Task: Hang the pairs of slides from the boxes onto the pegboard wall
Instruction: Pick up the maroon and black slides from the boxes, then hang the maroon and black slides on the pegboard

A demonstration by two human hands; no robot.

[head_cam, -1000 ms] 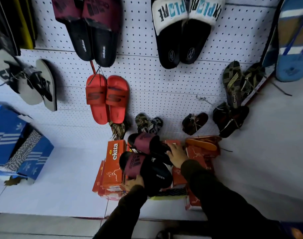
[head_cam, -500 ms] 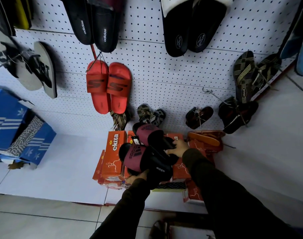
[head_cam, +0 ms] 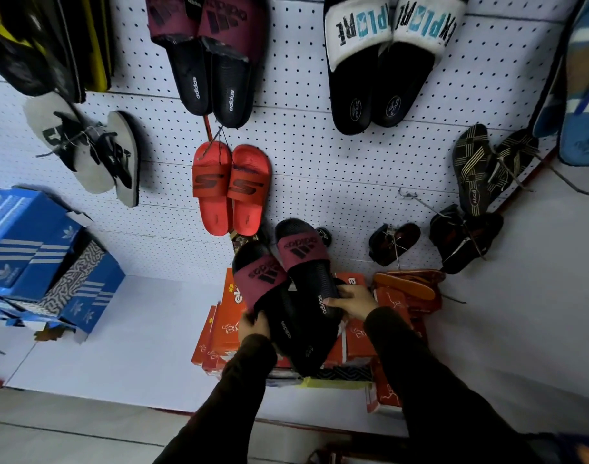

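Your left hand (head_cam: 252, 324) and right hand (head_cam: 351, 301) each grip the maroon slides (head_cam: 286, 279). Keep the pair together. Raise them toward a bare patch of pegboard (head_cam: 336, 169).

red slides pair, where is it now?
Head view, centre-left: the red slides hang on the pegboard, below the hung maroon-strap pair, above the orange boxes.

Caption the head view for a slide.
Both hands lift maroon-strapped black slides above orange boxes below the pegboard wall.

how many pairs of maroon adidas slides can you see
2: one pair hanging at the pegboard's top, one pair held in both hands over the orange boxes. Others may be hidden.
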